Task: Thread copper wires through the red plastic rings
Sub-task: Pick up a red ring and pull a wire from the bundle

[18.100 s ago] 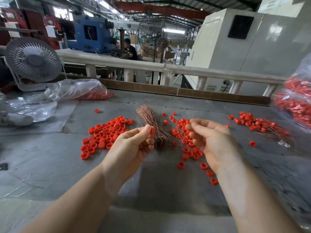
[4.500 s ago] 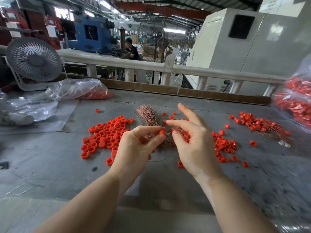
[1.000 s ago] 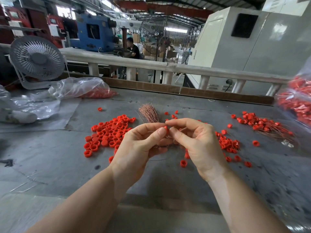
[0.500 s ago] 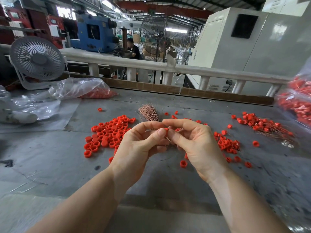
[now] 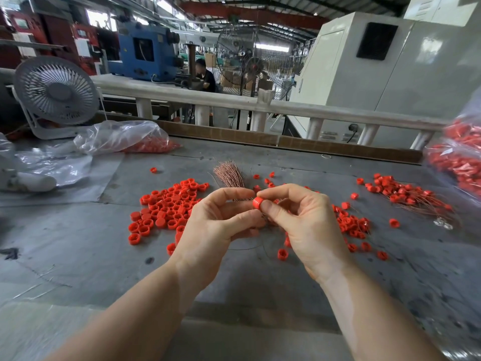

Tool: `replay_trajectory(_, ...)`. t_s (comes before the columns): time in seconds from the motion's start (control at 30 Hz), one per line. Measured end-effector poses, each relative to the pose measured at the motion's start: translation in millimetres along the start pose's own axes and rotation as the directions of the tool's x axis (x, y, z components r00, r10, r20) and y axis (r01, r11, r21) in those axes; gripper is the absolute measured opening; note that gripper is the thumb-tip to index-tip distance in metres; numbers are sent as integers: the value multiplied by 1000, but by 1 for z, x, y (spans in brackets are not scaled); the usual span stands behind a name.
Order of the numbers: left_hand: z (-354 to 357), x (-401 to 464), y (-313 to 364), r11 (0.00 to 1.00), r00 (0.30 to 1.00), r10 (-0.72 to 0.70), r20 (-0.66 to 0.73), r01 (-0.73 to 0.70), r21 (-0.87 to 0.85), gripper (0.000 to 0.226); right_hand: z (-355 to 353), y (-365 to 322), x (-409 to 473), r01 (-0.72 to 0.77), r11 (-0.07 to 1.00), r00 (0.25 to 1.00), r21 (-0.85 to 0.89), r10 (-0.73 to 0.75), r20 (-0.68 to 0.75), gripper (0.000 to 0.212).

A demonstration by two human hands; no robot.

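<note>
My right hand (image 5: 307,225) pinches a red plastic ring (image 5: 258,203) between thumb and forefinger, held above the grey table (image 5: 78,256). My left hand (image 5: 216,227) is curled close against it, thumb and forefinger meeting just left of the ring; any wire between them is too thin to make out. A bundle of copper wires (image 5: 230,175) lies behind my hands. A pile of loose red rings (image 5: 166,207) sits to the left, and rings with wires (image 5: 351,225) lie right of my right hand.
A heap of rings with copper wires in them (image 5: 406,196) lies at the far right. Clear plastic bags of red rings sit at the back left (image 5: 125,138) and right edge (image 5: 460,157). A white fan (image 5: 56,96) stands back left, a rail (image 5: 260,105) behind the table.
The ring has passed from my left fingertips to my right thumb and forefinger and now shows in full. Both hands stay together at the same spot.
</note>
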State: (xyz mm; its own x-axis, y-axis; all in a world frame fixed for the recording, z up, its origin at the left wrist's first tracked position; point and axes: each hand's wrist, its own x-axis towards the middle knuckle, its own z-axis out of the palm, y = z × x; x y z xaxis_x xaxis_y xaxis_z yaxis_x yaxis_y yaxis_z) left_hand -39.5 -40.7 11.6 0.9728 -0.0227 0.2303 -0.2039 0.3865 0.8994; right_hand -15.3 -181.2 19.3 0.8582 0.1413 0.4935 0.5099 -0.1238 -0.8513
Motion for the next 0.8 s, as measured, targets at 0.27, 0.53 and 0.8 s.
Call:
replay_trajectory(0.27, 4, -3, 2, 965, 984, 152, -89, -128, 229, 23, 2, -2, 2, -27, 993, 999, 112, 22, 47, 20)
replay_trajectory(0.53, 7, -6, 3, 889, 955, 276, -107, -211, 407, 23, 4, -1, 0, 23, 1000, 999, 21, -24, 43, 21)
replay_trajectory(0.8, 6, -5, 1, 887, 944, 298, -142, -220, 406, 5, 10, -4, -3, 43, 996, 997, 80, -48, 65, 25)
